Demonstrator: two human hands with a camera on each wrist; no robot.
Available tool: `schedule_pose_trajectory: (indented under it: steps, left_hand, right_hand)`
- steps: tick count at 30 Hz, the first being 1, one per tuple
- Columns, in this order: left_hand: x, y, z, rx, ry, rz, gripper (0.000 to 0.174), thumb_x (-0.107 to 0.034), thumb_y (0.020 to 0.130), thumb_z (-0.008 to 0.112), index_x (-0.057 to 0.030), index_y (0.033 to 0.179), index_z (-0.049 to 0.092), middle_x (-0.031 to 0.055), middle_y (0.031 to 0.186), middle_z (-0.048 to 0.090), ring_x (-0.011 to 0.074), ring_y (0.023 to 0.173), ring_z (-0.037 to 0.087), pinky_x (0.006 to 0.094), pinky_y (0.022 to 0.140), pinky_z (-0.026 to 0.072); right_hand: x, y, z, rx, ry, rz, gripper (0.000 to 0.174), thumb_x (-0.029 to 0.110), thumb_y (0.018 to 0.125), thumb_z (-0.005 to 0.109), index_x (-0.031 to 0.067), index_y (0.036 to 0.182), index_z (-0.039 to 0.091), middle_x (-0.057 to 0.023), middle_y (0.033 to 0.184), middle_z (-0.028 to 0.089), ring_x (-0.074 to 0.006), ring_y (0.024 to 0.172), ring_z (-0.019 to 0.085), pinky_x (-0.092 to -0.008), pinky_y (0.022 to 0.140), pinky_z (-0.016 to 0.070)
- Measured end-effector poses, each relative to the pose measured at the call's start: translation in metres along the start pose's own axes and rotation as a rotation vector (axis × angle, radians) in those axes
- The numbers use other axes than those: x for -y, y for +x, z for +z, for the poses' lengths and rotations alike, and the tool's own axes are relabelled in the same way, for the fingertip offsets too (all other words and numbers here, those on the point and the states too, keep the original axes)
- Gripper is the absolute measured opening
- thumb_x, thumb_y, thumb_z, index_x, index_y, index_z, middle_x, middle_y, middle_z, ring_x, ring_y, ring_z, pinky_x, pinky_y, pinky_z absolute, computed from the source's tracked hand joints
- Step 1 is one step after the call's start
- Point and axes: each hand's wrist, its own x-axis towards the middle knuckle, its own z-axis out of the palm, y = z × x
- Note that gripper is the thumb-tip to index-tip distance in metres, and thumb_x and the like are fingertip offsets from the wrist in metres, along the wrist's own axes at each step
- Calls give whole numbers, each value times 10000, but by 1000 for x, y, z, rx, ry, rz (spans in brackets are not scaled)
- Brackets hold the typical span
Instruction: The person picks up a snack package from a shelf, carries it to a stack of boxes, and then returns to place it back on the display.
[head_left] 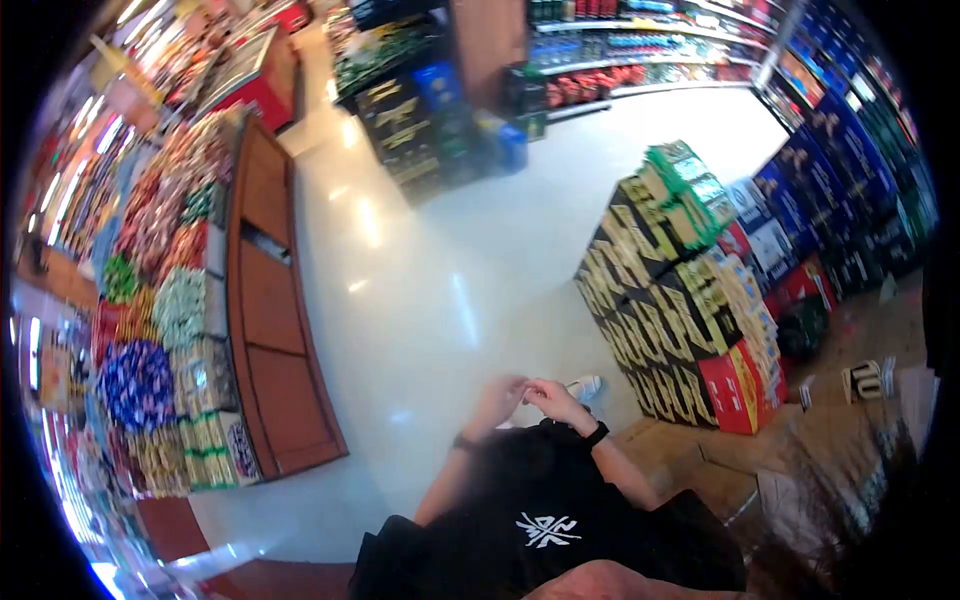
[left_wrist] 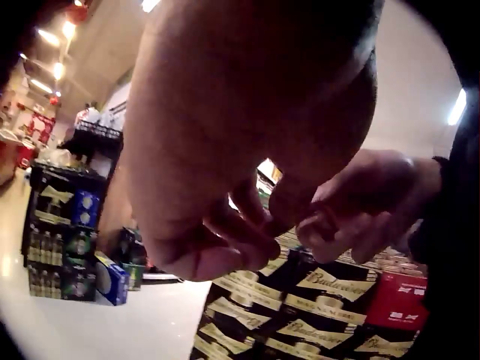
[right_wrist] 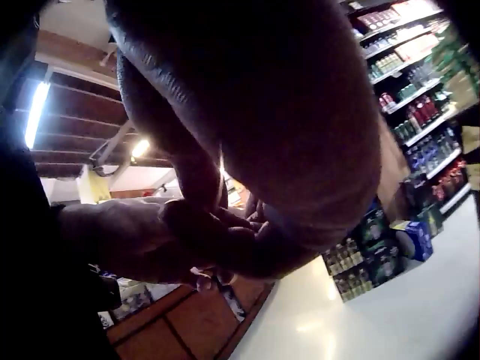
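Note:
Both hands meet in front of the waist, fingertips close together. The left hand (head_left: 495, 402), slightly blurred in the head view, bends its fingers toward the right hand (head_left: 556, 399). In the left wrist view the left hand (left_wrist: 240, 135) fills the middle, thumb near its curled fingers, with the right hand (left_wrist: 364, 206) just beyond. Dark and close in the right wrist view, the right hand (right_wrist: 262, 150) curls its fingers in front of the left hand (right_wrist: 124, 232). I cannot tell whether anything small lies between the fingertips.
Stacked black-and-gold beer cartons (head_left: 650, 310) stand ahead on the right, with brown cardboard boxes (head_left: 720, 490) nearer. A wooden display counter (head_left: 275, 310) heaped with packaged goods lines the left. Shiny pale floor (head_left: 440, 270) runs between. Bottle shelves (head_left: 640, 65) stand at the back.

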Motion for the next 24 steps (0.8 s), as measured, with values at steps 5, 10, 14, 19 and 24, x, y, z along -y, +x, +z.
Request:
schedule_pose_trajectory:
  steps: [5,10,14,19,24]
  left_hand:
    - [20,-59,-57,-228,1,-35,203,-61,870,541,2,1031,645,162,949,679,238,869,655,347,791,509]
    - [16,-105,-99,-320,-133,-187,211,-49,856,563,-2,1047,640,167,976,674,246,907,646,356,827,501]
    - [41,-129,-115,-496,-63,-89,221,-146,891,564,-13,1056,630,175,967,662,304,914,636,366,804,495]
    - [85,-156,-136,-600,-101,-160,253,-199,905,572,-11,1072,609,180,989,647,344,931,621,387,812,489]
    - [112,-187,-179,-695,-118,-303,255,-185,901,577,-10,1087,594,176,1003,643,330,934,622,381,815,490]
  right_hand:
    - [40,25,64,193,-126,-19,274,127,914,533,-31,1132,581,-74,897,673,-102,800,608,-238,697,474]
    - [36,49,124,299,-71,-149,274,136,914,532,-27,1128,584,-78,866,679,-114,780,618,-256,709,485]
    - [72,60,153,423,-108,-71,269,135,913,536,-18,1127,587,-72,877,678,-116,778,618,-254,724,489]
    - [62,91,202,578,-132,56,252,139,918,535,0,1116,603,-62,899,677,-114,776,615,-256,724,490]
    - [71,140,268,691,-197,4,241,148,919,543,0,1094,619,-58,888,674,-115,775,619,-257,712,494]
